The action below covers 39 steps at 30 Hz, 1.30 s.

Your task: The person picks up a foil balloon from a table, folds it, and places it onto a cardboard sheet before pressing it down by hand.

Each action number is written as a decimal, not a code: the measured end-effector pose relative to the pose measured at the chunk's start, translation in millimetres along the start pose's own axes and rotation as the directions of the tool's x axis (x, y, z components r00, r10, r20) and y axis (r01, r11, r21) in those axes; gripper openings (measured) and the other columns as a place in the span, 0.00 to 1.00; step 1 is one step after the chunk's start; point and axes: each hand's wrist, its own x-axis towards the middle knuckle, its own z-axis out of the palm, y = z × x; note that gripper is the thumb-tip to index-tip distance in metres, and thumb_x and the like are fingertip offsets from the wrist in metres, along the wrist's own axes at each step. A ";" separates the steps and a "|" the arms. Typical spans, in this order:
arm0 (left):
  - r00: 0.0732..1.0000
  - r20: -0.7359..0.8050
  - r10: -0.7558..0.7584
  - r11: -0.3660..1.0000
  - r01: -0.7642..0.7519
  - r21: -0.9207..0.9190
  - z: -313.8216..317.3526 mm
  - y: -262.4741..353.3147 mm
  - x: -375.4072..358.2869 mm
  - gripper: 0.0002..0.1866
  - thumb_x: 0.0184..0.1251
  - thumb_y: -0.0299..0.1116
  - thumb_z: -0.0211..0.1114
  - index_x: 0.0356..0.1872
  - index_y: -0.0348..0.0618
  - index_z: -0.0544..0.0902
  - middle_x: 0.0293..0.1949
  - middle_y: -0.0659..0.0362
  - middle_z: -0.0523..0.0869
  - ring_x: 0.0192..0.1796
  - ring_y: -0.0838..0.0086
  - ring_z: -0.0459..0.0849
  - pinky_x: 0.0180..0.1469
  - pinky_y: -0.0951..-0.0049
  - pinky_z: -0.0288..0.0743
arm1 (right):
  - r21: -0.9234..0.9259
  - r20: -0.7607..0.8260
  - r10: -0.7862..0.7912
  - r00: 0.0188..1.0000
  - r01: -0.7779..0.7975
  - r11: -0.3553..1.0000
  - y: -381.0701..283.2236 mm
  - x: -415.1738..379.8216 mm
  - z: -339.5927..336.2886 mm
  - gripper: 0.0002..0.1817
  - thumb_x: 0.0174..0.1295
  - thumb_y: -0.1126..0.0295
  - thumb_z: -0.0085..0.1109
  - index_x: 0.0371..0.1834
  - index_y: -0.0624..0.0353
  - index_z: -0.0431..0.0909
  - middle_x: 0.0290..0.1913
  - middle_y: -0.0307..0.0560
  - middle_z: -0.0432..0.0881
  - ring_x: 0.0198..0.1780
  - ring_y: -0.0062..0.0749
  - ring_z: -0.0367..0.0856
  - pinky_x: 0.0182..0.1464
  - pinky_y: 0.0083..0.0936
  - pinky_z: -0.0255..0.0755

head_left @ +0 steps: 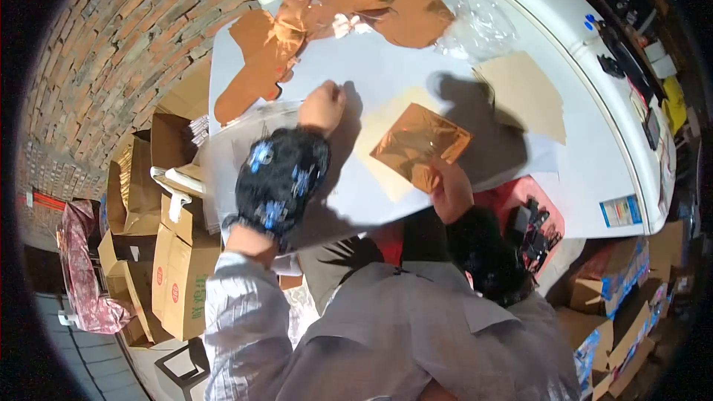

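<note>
My right hand (pixel 451 191) pinches the lower corner of a shiny copper-brown square packet (pixel 420 137). The packet is held over a cream paper sheet (pixel 375 134) on the white table (pixel 327 212). To the left, my left hand (pixel 322 108) is curled closed at the tabletop. Its fingertips face away, so whatever it may hold is hidden. A dark fluffy sleeve cover with blue flowers (pixel 282 182) wraps the left forearm, and a similar dark one (pixel 490 256) covers the right.
Orange-brown flat pieces (pixel 408 11) lie along the table's far side beside clear plastic (pixel 479 26). Cream sheets (pixel 523 93) rest at the right. A red tray (pixel 531 223) holds black items near the front edge. Cardboard boxes (pixel 182 282) stand left, by a brick wall (pixel 96 67).
</note>
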 end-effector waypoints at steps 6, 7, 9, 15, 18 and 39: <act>0.942 -0.330 0.060 0.996 -0.034 0.084 47.0 -26.5 136.6 0.10 0.65 0.37 0.63 0.40 0.42 0.83 0.44 0.40 0.83 0.48 0.47 0.83 0.52 0.53 0.77 | -0.029 -0.081 0.077 0.994 -0.080 0.996 -8.5 -17.6 13.6 0.12 0.70 0.72 0.51 0.55 0.62 0.71 0.46 0.45 0.81 0.47 0.35 0.84 0.52 0.33 0.80; 0.934 -0.349 0.077 0.995 -0.048 0.092 56.2 -31.3 149.4 0.10 0.64 0.36 0.64 0.42 0.43 0.83 0.46 0.40 0.82 0.50 0.46 0.82 0.53 0.52 0.76 | -0.006 -0.055 0.087 0.995 -0.088 0.996 -7.8 -16.7 8.9 0.12 0.71 0.72 0.49 0.55 0.61 0.70 0.46 0.45 0.80 0.47 0.35 0.84 0.52 0.34 0.81; 0.915 -0.388 0.113 0.991 -0.076 0.109 73.7 -43.2 176.3 0.12 0.62 0.36 0.65 0.45 0.45 0.82 0.50 0.39 0.80 0.53 0.45 0.79 0.55 0.50 0.74 | -0.005 -0.079 0.096 0.992 -0.097 0.995 -11.9 -19.7 18.9 0.12 0.71 0.72 0.49 0.55 0.61 0.70 0.46 0.44 0.80 0.47 0.35 0.84 0.51 0.34 0.81; 0.839 -0.475 0.264 0.961 -0.187 0.204 77.3 -54.6 177.0 0.14 0.63 0.35 0.60 0.47 0.41 0.81 0.48 0.39 0.81 0.49 0.43 0.81 0.52 0.49 0.74 | -0.018 -0.133 0.113 0.985 -0.116 0.993 -15.1 -26.6 26.5 0.11 0.72 0.71 0.49 0.55 0.61 0.72 0.44 0.41 0.80 0.44 0.29 0.82 0.50 0.31 0.80; 0.950 -0.283 0.135 0.980 -0.170 -0.104 51.5 -44.1 151.4 0.11 0.63 0.33 0.59 0.44 0.39 0.81 0.43 0.40 0.83 0.48 0.45 0.81 0.51 0.50 0.73 | -0.115 -0.059 0.034 0.998 -0.040 0.993 -15.1 -21.6 15.0 0.13 0.72 0.69 0.52 0.56 0.62 0.73 0.45 0.42 0.81 0.44 0.30 0.82 0.48 0.30 0.80; 0.991 0.094 -0.097 0.785 0.134 -0.606 37.2 9.0 -47.4 0.06 0.73 0.20 0.52 0.40 0.36 0.79 0.28 0.60 0.81 0.30 0.79 0.79 0.34 0.77 0.74 | 0.034 -0.075 0.038 0.996 -0.036 0.999 -9.4 24.9 -7.8 0.06 0.70 0.74 0.53 0.45 0.64 0.74 0.44 0.46 0.82 0.44 0.32 0.84 0.45 0.26 0.81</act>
